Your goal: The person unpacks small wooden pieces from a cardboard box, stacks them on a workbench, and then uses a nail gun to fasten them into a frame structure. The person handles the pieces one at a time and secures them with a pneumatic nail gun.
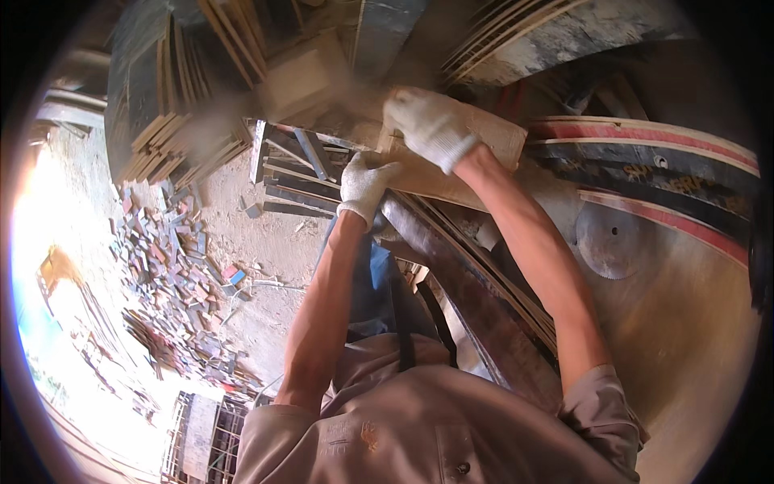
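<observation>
A flat light-brown wooden board [439, 179] lies across the work spot in front of me. My left hand [365, 187], in a white knit glove, is closed at the board's near left corner, thumb pointing up and fingers along the edge. Over the board's upper part is my right hand [427, 125], also gloved, with its fingers bent down at the far edge; the fingertips are slightly blurred. A second stretch of tan board [496, 137] shows to the right of that wrist. What lies under the right palm is hidden.
Stacked dark panels [165, 89] stand at the upper left. Small wood offcuts [173, 258] cover the floor on the left. A round toothed saw blade [609, 240] is at the right, below long red-edged boards [645, 133]. Dark strips [302, 189] lie beyond my left hand.
</observation>
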The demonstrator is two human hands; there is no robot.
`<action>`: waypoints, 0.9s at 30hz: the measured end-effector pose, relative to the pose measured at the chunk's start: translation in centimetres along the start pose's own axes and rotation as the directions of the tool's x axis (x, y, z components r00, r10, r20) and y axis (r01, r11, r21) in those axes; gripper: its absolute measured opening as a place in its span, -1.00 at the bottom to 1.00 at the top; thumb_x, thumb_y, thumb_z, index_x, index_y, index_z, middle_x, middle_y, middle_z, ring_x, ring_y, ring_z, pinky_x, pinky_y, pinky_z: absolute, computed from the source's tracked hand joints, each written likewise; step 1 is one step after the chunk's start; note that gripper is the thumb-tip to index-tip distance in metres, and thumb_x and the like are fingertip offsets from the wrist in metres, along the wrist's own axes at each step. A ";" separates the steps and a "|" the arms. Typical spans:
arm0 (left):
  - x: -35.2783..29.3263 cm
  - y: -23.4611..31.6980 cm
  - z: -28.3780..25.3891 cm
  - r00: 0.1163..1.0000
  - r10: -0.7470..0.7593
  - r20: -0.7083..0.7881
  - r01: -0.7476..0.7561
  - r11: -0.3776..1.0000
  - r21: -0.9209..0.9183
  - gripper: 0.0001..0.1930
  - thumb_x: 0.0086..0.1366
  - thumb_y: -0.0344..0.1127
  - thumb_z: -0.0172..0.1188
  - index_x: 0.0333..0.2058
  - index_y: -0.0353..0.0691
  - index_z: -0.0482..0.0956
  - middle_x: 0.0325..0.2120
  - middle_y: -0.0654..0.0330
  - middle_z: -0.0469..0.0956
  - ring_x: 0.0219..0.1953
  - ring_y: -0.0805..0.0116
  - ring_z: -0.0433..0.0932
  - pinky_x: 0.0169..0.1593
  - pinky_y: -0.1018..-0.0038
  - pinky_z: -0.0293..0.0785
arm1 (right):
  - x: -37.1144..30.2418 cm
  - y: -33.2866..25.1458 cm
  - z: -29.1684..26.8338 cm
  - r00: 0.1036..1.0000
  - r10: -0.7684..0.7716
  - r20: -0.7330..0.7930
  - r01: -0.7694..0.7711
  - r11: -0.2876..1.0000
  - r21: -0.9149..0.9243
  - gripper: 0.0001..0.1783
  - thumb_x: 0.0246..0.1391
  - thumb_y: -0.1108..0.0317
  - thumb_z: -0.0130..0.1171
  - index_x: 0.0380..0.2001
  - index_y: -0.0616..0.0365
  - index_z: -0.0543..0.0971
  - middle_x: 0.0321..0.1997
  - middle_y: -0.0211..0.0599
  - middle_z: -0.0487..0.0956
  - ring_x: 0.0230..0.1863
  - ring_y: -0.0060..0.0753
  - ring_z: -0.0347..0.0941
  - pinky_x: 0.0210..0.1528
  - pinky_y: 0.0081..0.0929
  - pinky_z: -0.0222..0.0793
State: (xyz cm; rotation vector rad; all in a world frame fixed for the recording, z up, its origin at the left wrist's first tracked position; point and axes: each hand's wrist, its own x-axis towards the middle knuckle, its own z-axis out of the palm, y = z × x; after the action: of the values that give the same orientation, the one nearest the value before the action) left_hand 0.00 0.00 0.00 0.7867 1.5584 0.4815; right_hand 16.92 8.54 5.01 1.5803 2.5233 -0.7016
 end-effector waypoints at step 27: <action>-1.2 4.5 0.6 0.966 0.121 0.228 -0.232 0.794 0.562 -0.34 0.15 -0.05 0.43 0.19 -0.24 0.55 -0.12 -0.18 0.70 -0.04 0.03 0.70 0.01 0.32 0.58 | -5.5 -1.4 0.3 0.868 0.432 -0.243 -0.246 0.801 0.546 -0.80 0.28 0.19 0.12 -0.26 0.05 0.63 -0.26 -0.06 0.69 -0.22 0.08 0.63 -0.15 -0.02 0.48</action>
State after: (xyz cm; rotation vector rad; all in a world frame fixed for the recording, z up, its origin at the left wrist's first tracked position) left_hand 1.55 2.10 3.86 1.4256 1.4747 0.0388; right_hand 18.20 3.35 6.89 2.4741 2.2543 -1.1780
